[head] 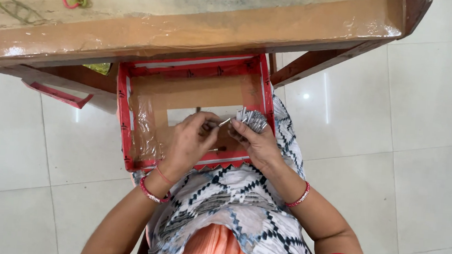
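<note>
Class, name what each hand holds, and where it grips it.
Right hand clasps a bundle of small silver sticks around their lower ends; left hand pinches one stick by its end.

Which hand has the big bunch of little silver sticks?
The right hand grips the bunch over the red tray. The left hand pinches only a single stick.

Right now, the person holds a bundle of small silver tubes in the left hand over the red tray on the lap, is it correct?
Not quite. The head view shows the bundle of small silver tubes in the right hand, not the left. The left hand pinches a single tube. Both are over the red tray on the lap.
</note>
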